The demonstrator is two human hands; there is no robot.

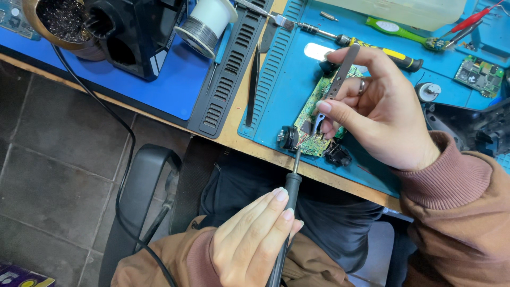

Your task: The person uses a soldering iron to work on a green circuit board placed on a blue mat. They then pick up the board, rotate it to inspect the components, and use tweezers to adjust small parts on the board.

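Observation:
My left hand (249, 239) grips the black handle of a soldering iron (291, 186) low over my lap. The iron's tip reaches up to the near edge of a green circuit board (314, 144) lying on a blue work mat (276, 79). My right hand (382, 117), with a ring on one finger, pinches metal tweezers (337, 79). Their points come down on the board right beside the iron's tip. A small black round part (288, 137) sits at the board's left corner, joined by thin wires.
On the bench lie black tweezers (254, 85), a yellow-and-black screwdriver (372, 48), a green brush (398, 29), a solder spool (204, 26), a black iron stand (133, 32), a brass tip cleaner (64, 21) and a second small board (481, 74). A black cable (123, 159) hangs past the chair armrest (143, 180).

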